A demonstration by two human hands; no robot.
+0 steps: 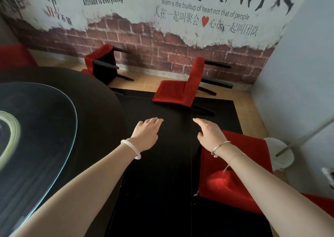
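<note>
The fallen red chair [169,92] lies just ahead of both hands, a little beyond the fingertips and not touched by them. The left grip [147,132] is open, palm down, with the fingers stretched forward and slightly relaxed. The right grip [210,133] is open too, fingers straight and pointing at the chair. Both hover over a black surface [162,173], and nothing is in them.

The chair has a red cloth cover and thin black legs. It lies on its back: the backrest is flat on the far end of the black surface, the seat stands upright, and the legs stick out level with the floor. Its long axis runs from the left to the right, with the legs pointing right, toward the pale side wall.

On the left wrist is a white bangle [131,149], and on the right wrist a thin silver bracelet [220,146]. Under the right forearm is another red seat [235,164]. At the left is a round dark worktop [94,99] with a glass turntable [45,128] on it. Behind it a second red chair [101,63] lies tipped near the brick-printed wall [162,45]. A white bucket [282,155] stands at the right.
</note>
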